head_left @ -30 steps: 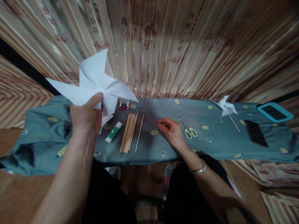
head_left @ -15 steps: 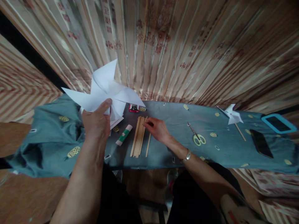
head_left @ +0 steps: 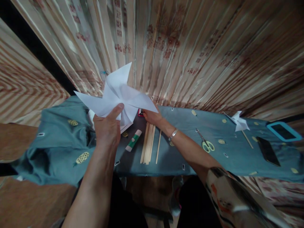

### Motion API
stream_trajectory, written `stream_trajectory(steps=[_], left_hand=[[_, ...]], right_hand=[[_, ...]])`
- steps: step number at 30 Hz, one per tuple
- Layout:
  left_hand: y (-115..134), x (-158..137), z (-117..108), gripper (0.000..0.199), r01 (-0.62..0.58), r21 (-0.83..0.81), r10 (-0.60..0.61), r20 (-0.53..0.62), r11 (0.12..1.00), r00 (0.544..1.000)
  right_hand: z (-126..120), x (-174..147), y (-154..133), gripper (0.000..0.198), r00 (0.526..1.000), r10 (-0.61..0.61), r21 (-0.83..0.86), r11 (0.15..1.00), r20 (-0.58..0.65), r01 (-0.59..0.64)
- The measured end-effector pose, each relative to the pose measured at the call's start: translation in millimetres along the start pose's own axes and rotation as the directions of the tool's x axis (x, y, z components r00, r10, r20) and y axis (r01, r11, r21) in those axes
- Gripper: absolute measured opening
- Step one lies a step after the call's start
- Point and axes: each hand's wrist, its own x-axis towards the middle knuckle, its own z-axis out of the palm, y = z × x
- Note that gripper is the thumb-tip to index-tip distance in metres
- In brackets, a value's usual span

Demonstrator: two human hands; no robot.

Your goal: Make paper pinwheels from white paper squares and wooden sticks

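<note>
My left hand [head_left: 108,128] grips a white paper pinwheel [head_left: 129,96] between thumb and fingers, the thumb pressed near its centre. The pinwheel is held up over the table, its pointed blades spread. My right hand [head_left: 153,116] is at a small red box [head_left: 140,112], behind one blade's tip. Its fingers are bent together at the box and partly hidden; what they pinch, if anything, I cannot make out. Just below that hand lies a bundle of thin wooden sticks [head_left: 148,144], with a single stick [head_left: 158,147] beside it. A green-and-white glue stick [head_left: 133,140] lies left of the sticks.
Scissors with yellow-green handles [head_left: 208,146] lie right of my right forearm. Further right are a small pinwheel on a stick [head_left: 239,122], a black phone [head_left: 268,151] and a blue-framed device [head_left: 283,131]. A grey-green cloth [head_left: 194,161] covers the narrow table; a curtain [head_left: 161,50] hangs behind.
My right hand has moved from above the sticks, away from me, to the red box. My left hand still holds the pinwheel. The whole view has shifted slightly.
</note>
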Motion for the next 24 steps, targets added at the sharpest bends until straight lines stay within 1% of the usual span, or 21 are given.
stream_trajectory(steps=[3, 6, 11, 17, 19, 24], left_hand=[[0.8, -0.5, 1.1, 0.050, 0.016, 0.031, -0.017, 0.016, 0.999, 1.000], [0.8, -1.2, 2.4, 0.049, 0.028, 0.059, -0.030, 0.027, 0.998, 0.999], [-1.1, -1.9, 4.4, 0.047, 0.017, 0.082, -0.019, 0.019, 0.996, 1.000], [-2.7, -2.5, 5.4, 0.037, 0.006, 0.007, -0.007, 0.046, 1.000, 0.999], [-3.2, -2.5, 5.8, 0.035, 0.012, 0.009, -0.012, 0.040, 1.000, 0.999], [-4.0, -3.2, 6.6, 0.044, 0.033, 0.084, -0.035, 0.019, 0.996, 0.999]], right_hand=[[-2.1, 3.0, -2.2, 0.029, 0.998, 0.062, -0.078, 0.995, -0.016, -0.063], [-1.5, 7.4, -2.7, 0.029, 0.997, 0.067, -0.097, 0.993, 0.024, -0.065], [0.1, 12.1, -3.0, 0.030, 0.997, 0.058, -0.095, 0.994, 0.047, -0.053], [-4.5, 12.2, -5.6, 0.030, 0.998, 0.048, -0.087, 0.995, 0.047, -0.044], [-4.7, 13.7, -5.8, 0.028, 0.998, 0.040, -0.079, 0.996, 0.046, -0.036], [0.1, 19.5, -3.5, 0.026, 0.999, 0.026, -0.047, 0.999, 0.028, -0.025]])
